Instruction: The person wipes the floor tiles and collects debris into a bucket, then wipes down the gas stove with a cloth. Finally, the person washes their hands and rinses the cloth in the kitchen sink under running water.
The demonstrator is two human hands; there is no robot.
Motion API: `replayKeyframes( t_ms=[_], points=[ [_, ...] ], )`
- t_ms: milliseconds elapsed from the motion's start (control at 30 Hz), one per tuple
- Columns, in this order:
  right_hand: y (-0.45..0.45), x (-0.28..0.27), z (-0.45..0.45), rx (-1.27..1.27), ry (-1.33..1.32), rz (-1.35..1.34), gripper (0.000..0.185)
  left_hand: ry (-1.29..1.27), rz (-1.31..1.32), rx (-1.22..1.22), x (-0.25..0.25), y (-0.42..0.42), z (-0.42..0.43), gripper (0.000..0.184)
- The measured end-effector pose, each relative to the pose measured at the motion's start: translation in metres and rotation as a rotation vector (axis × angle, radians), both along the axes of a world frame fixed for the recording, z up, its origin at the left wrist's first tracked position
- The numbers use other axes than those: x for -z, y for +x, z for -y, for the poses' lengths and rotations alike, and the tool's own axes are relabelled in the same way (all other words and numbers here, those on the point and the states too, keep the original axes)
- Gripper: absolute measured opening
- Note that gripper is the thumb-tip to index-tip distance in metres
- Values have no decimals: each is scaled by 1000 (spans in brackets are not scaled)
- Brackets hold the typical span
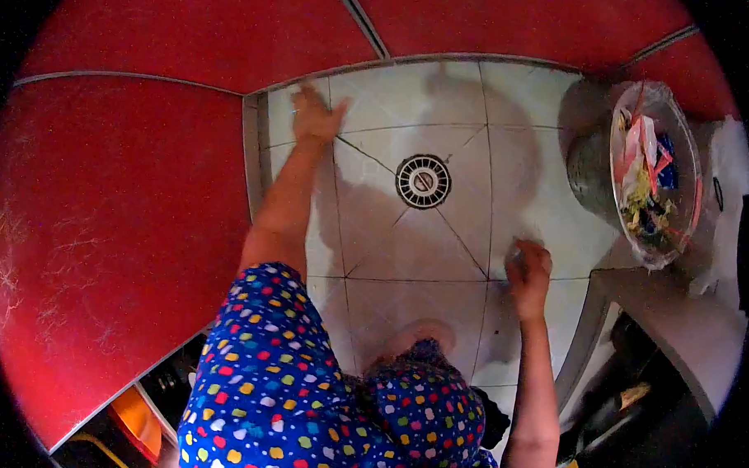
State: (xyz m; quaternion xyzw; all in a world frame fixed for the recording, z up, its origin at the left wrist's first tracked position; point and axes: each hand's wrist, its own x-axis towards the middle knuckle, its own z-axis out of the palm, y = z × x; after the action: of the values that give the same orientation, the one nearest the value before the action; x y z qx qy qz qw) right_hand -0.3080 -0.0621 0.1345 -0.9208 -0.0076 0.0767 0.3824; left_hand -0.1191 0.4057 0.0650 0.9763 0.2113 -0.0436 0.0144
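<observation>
My left hand [317, 115] is stretched out over the light floor tiles [412, 91] at the upper left, near the foot of the red cabinets. Its fingers are spread and nothing is in them. On the right, my right hand [528, 266] is above the tiles with its fingers curled together. A small pale thing seems to be at its fingertips, too blurred to name. Between the hands, a round floor drain [423, 181] with a slotted rim is set in the tiles.
Red cabinet panels [118, 241] line the left and far sides. At the right stands a bin [695, 196] lined with clear plastic, holding mixed waste. Below it is an open dark compartment [632, 408]. Something orange [137, 420] shows at the lower left.
</observation>
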Motion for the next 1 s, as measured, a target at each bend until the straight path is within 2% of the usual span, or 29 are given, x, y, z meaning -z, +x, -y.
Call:
replayKeyframes(
  t_ms=[33, 67, 200, 267, 333, 367, 400, 433, 500, 533, 567, 600, 633, 667, 700, 733, 767, 800, 867, 933, 1000],
  points=[
    [-6, 1, 9, 21, -27, -53, 50, -224, -39, -173, -49, -14, 4, 105],
    [-13, 5, 17, 28, -28, -57, 50, -204, -63, -206, -15, -13, -44, 106],
    [-37, 14, 27, 25, -134, -37, 53, -397, 14, -364, -10, -20, -32, 103],
    [-36, 10, 23, 8, -154, -22, 54, -167, 120, -15, 5, -34, 31, 95],
    [-33, -1, 13, 32, -154, -61, 48, -176, 118, 142, -10, -63, 90, 90],
    [-31, 0, 12, 38, -153, -52, 48, -184, 160, 231, -12, -82, 109, 80],
    [-29, 1, 11, 40, -140, -74, 49, -190, 202, 322, -12, -97, 120, 70],
    [-30, 2, 11, 44, -129, -104, 50, -189, 202, 331, -13, -106, 121, 70],
    [-30, 1, 13, 38, -109, -79, 54, -315, 283, 552, -9, -123, 110, 51],
    [-28, 1, 15, 24, -92, -46, 57, -308, 432, 598, -2, -114, 92, 39],
    [-26, -1, 18, 33, -100, -56, 57, -415, 506, 441, -7, -103, 81, 30],
    [-25, -5, 20, 16, -95, -49, 57, -262, 679, 298, -1, -89, 70, 26],
    [-26, -5, 21, -3, -90, -43, 57, -476, 620, -183, -8, -68, 56, 22],
    [-28, -4, 22, 3, -94, -53, 57, -586, 786, -361, 68, -37, -30, 22],
    [-29, 0, 22, 9, -91, -35, 58, -1048, 930, -620, 25, -11, -11, 24],
    [-27, 2, 23, 14, -83, -14, 59, -1331, 976, -754, -2, 11, 1, 27],
    [-25, 2, 23, 20, -85, -11, 59, -1496, 987, -830, -13, 30, 9, 30],
    [-23, 2, 22, 32, -75, -34, 59, -1589, 987, -856, -19, 49, 22, 33],
    [-26, 2, 20, 39, -61, -71, 59, -1587, 1048, -721, -26, 71, 66, 40],
    [-18, 5, 25, 12, -63, -97, 58, -1496, 1256, -335, -17, 83, 131, 45],
    [-20, 7, 26, 21, -56, -62, 57, -1420, 1295, -236, -10, 96, 176, 47]
  ],
)
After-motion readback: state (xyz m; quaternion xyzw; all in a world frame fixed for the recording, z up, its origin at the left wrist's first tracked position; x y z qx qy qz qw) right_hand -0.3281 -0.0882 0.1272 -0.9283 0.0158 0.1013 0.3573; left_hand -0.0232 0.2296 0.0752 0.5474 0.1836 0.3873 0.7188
